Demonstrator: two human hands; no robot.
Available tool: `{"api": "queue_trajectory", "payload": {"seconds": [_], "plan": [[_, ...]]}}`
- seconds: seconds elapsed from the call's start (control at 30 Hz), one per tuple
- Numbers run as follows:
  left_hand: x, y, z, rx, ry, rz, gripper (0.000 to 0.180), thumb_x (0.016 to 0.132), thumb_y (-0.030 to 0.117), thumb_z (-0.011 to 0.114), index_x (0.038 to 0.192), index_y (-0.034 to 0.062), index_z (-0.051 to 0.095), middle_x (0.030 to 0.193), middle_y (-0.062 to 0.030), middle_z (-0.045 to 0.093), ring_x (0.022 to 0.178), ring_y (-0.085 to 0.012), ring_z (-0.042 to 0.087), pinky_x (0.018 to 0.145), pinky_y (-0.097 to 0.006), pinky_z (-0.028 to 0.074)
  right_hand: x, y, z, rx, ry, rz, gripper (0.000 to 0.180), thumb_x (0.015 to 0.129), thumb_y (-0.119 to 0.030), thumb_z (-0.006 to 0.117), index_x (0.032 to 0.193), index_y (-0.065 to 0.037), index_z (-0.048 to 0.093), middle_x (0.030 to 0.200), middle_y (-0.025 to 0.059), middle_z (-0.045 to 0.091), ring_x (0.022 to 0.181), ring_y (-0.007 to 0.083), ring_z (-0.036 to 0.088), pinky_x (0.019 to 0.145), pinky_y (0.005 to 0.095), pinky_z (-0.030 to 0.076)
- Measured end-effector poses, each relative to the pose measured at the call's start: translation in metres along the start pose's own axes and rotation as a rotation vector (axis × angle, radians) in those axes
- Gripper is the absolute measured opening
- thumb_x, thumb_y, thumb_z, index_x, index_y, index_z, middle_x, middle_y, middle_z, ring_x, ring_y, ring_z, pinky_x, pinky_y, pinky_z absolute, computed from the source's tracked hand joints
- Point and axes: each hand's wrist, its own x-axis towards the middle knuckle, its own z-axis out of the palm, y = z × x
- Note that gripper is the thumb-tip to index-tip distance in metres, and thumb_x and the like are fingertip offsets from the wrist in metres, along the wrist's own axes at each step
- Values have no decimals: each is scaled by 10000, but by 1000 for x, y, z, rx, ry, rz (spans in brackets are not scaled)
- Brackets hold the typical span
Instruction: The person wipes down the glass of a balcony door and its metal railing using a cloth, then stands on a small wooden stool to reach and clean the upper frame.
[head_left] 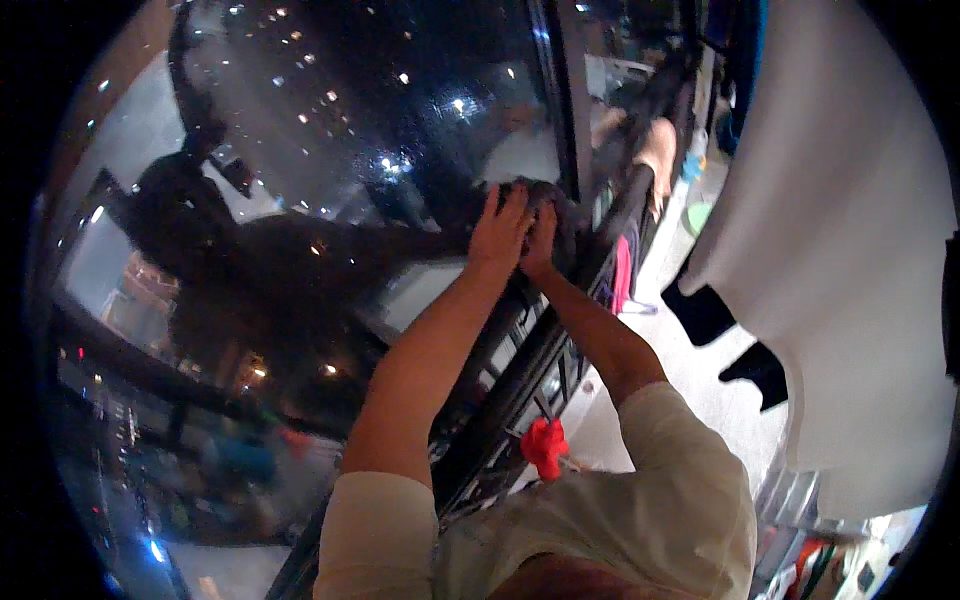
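My left hand [499, 232] reaches up to a dark window pane [400, 110], its fingers stretched upward against the glass. Close beside it, my right hand [540, 243] also has its fingers raised at the pane; the two hands nearly touch. A dark patch surrounds the fingertips. I cannot tell whether it is a reflection or a dark thing under the hands. Both forearms extend forward from short, light sleeves. A dark silhouette and points of light show in the glass.
An upright window frame [562, 100] stands just beyond the hands. Below my right forearm, something red [544, 447] hangs by a dark rail. A tan cloth [656, 160] drapes farther along. A large pale curtain [850, 230] fills the right, above a light floor [715, 385].
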Motion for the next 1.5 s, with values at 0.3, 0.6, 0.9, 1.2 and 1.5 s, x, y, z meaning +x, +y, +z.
{"api": "queue_trajectory", "payload": {"seconds": [0.3, 0.6, 0.9, 1.2, 1.5], "plan": [[80, -177, -163, 325, 270, -298, 359, 893, 256, 438, 1199, 104, 547, 1344, -105, 410, 1292, -239, 314, 1089, -528, 96, 302, -132, -17, 52, 90, -209, 705, 815, -296, 596, 1402, -141, 239, 1414, 174, 279, 1291, 362, 277, 987, 602, 235], [5, -331, -407, 319, 315, -768, 373, 841, 240, 452, 1196, 206, 562, 1296, -103, 469, 1253, -270, 378, 1053, -603, 119, 465, -455, -81, 206, 117, -515, 606, 830, -497, 513, 1342, -199, 388, 1391, 128, 350, 1257, 348, 340, 971, 580, 292], [-227, -353, -431, 847, 421, -949, 491, 880, 353, 489, 1354, 290, 379, 1414, -56, 340, 1308, -265, 311, 1006, -616, 208, 361, -624, -105, 442, -58, -1071, 625, 813, -437, 537, 1346, -157, 369, 1380, 165, 358, 1264, 361, 334, 1015, 523, 295], [-133, -389, -467, 700, 570, -972, 502, 819, 288, 492, 1287, 107, 463, 1399, -179, 330, 1314, -316, 277, 1060, -542, 180, 451, -622, -96, 493, 1, -1168, 626, 811, -428, 578, 1338, -155, 380, 1412, 190, 295, 1304, 380, 258, 1070, 466, 236], [51, -395, -366, 575, 507, -834, 536, 859, 365, 433, 1365, 197, 369, 1467, -133, 233, 1368, -289, 164, 1083, -523, 94, 503, -455, -64, 234, 275, -647, 546, 867, -451, 477, 1364, -300, 309, 1401, 60, 343, 1266, 305, 343, 965, 525, 346]]}}
